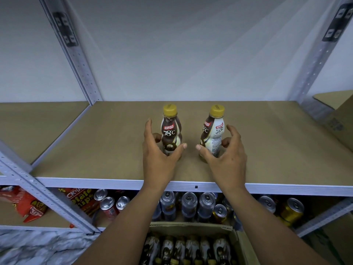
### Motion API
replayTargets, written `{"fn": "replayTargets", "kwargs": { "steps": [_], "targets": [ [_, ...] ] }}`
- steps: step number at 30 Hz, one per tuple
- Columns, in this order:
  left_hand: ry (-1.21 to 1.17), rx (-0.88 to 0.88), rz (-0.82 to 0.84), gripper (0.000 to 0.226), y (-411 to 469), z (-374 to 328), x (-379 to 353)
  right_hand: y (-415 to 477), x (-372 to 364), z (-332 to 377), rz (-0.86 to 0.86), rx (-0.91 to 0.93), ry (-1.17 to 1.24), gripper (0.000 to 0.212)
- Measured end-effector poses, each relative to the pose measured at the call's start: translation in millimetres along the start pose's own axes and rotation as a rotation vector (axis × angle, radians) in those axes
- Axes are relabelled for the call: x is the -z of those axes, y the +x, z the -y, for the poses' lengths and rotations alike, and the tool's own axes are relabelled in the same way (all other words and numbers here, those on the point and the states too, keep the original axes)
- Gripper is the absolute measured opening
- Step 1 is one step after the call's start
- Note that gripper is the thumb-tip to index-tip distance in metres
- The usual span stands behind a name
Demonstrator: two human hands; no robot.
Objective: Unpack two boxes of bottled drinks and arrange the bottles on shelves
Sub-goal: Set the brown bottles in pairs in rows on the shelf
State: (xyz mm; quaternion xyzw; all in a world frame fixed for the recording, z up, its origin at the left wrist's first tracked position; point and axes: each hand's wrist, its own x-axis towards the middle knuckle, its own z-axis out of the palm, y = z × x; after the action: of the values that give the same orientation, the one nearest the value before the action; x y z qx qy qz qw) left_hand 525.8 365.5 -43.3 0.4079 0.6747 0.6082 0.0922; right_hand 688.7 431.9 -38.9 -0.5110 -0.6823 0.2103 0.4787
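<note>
Left hand (160,155) curves round left bottle (171,131), right hand (225,157) round right bottle (213,134), fingers wide, unclamped; likely steadying both upright on shelf (267,150)

Left bottle (171,131), right bottle (215,131): yellow caps, brown-white labels, upright, apart on shelf (95,142); open box (191,225) holds more.

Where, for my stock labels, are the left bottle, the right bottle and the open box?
Left bottle (169,131), head view, brown label.
Right bottle (217,134), head view, white label.
Open box (191,225), head view, far rim.
</note>
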Motion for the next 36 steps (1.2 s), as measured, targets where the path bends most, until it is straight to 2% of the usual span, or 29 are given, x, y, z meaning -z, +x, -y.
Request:
{"fn": "replayTargets", "kwargs": {
  "steps": [16,21,25,29,36],
  "targets": [
    [-0.053,0.028,0.085,0.099,-0.4,-3.2,3.5,-1.7,1.9,-2.5,0.053,-0.002,0.049,0.084],
    [-0.080,0.044,0.110,0.099,1.1,-3.6,5.5,-3.3,3.3,0.0,0.077,-0.022,0.040,0.094],
    [-0.077,0.032,0.074,0.107,-0.3,-3.3,6.0,-1.6,1.0,1.5,0.029,-0.007,0.018,0.105],
    [-0.045,0.023,0.035,0.113,-0.6,0.5,3.2,-0.9,-1.4,0.5,0.009,-0.001,-0.028,0.104],
    [-0.019,0.011,0.038,0.105,0.6,1.7,2.9,0.2,-2.4,-1.5,0.035,0.000,-0.032,0.093]
  ]
}}
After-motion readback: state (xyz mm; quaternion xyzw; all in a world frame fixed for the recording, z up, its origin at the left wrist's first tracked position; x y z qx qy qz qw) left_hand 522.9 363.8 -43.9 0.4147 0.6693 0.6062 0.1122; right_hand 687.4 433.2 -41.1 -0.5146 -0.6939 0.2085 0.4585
